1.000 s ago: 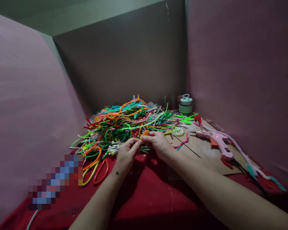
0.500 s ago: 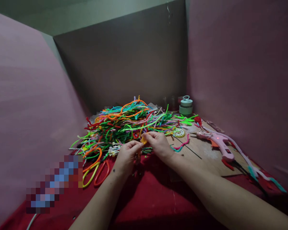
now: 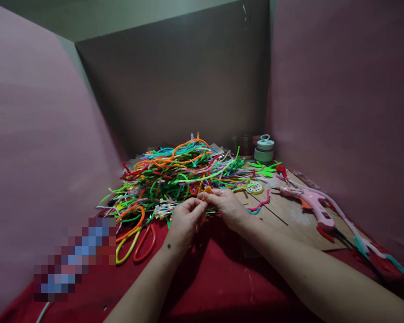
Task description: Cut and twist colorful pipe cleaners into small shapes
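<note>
Both hands meet in front of a big heap of pipe cleaners (image 3: pixel 178 172) in many colours. My left hand (image 3: pixel 185 220) pinches the lower part of a small orange pipe cleaner piece (image 3: pixel 207 190). My right hand (image 3: pixel 226 205) pinches the same piece from the right, fingers curled round it. The piece is bent into a small loop that shows just above the fingertips. Both forearms rest over a red cloth (image 3: pixel 215 278).
A pink glue gun (image 3: pixel 311 202) with a lit red light lies on a wooden board (image 3: pixel 289 215) at the right. A green tape roll (image 3: pixel 264 150), a round yellow-white disc (image 3: pixel 255 187) and scissors with orange and yellow handles (image 3: pixel 134 240) lie around. Pink walls close in both sides.
The hands stay together on the orange piece and have shifted slightly; the fingers have worked the piece, and its loop now shows smaller above the fingertips.
</note>
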Tool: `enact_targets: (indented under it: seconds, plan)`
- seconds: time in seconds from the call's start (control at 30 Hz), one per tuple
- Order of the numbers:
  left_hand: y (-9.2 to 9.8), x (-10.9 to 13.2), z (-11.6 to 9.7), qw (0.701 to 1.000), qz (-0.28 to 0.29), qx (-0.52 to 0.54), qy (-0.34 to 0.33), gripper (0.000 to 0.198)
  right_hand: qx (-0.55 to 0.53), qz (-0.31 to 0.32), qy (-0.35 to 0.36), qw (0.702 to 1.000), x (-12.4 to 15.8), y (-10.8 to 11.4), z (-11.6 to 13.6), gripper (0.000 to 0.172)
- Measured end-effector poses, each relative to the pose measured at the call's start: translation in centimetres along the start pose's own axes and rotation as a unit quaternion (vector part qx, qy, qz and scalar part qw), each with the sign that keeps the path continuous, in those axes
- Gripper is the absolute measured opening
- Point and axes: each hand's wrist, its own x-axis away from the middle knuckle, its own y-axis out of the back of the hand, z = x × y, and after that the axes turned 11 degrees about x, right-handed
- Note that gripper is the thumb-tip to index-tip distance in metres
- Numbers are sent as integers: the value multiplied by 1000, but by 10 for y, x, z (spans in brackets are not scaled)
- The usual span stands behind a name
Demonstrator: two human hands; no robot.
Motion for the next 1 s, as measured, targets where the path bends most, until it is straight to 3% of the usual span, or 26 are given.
enact_targets:
  seconds: [0.07,0.2,0.27,0.33,0.4,0.57,0.7,0.8,0.93,1.0]
  plan:
    - [1,0,-2,1000,-5,-27,-15,27,14,-8,2,1000,0,0,2,26]
    - [7,0,-11,986,-90,-68,-123,25,46,5,-14,999,2,-2,6,29]
    - [11,-1,-14,986,-78,-58,-132,33,74,32,-26,996,5,-4,5,28]
    - [13,-2,-15,991,-26,-60,-115,37,90,66,-30,993,8,-6,3,25]
    - [15,-3,-14,990,-1,-84,-115,29,91,93,-25,991,11,-9,1,22]
    - [18,-1,-13,972,-39,-145,-181,12,93,152,-66,982,14,-13,-2,26]
    - [14,4,-13,938,-65,-214,-264,9,60,174,-78,980,15,-18,-1,36]
    - [12,5,-15,955,-93,-148,-240,10,33,143,-56,988,15,-21,-1,40]
    - [15,0,-19,978,-156,-31,-134,25,-16,9,22,1000,11,-21,-1,36]
    - [17,-3,-18,987,-145,-8,-74,28,-18,-42,39,998,7,-18,0,37]
